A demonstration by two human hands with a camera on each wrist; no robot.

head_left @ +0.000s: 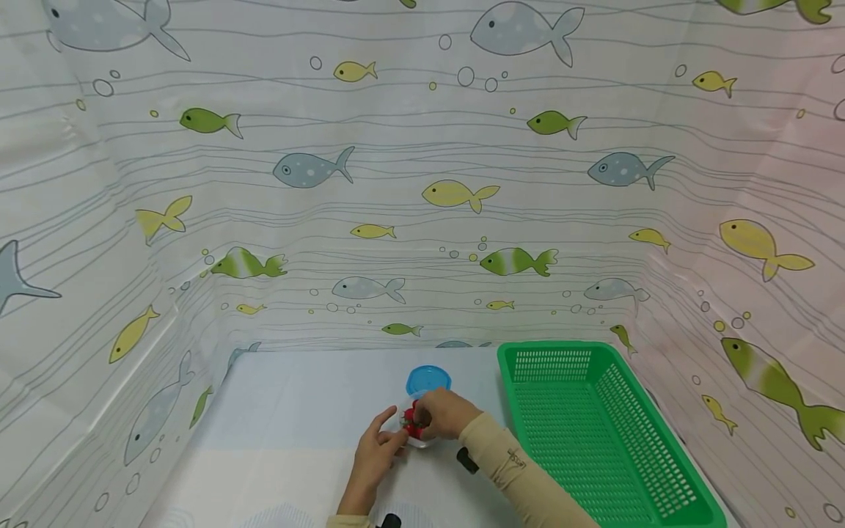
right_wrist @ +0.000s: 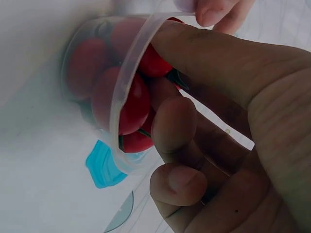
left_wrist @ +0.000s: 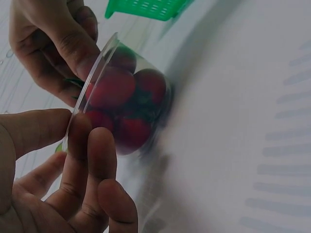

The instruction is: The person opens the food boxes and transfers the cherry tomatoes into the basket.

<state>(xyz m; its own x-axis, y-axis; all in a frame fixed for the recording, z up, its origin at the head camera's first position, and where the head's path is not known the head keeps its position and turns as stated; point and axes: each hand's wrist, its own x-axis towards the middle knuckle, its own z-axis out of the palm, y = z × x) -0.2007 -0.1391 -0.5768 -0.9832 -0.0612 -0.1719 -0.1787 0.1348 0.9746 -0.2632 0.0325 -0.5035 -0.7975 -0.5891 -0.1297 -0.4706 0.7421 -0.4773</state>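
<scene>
A clear plastic tub (head_left: 421,443) filled with red cherry tomatoes (right_wrist: 104,99) stands on the table. My left hand (head_left: 375,456) steadies it from the left, thumb and fingers at the rim; the left wrist view shows the fingertips (left_wrist: 102,145) against its outer wall. Over the opening, my right hand (head_left: 447,413) reaches in from the right. Its thumb and a finger pinch one tomato (right_wrist: 154,62) among the others, green stem showing beside it. The fingers partly hide the contents.
Just behind the tub lies a blue lid (head_left: 428,380). A large green plastic basket (head_left: 505,367) with slotted walls stands on the right. Fish-patterned sheeting (head_left: 396,257) encloses the white table (head_left: 290,411) at the back and both sides.
</scene>
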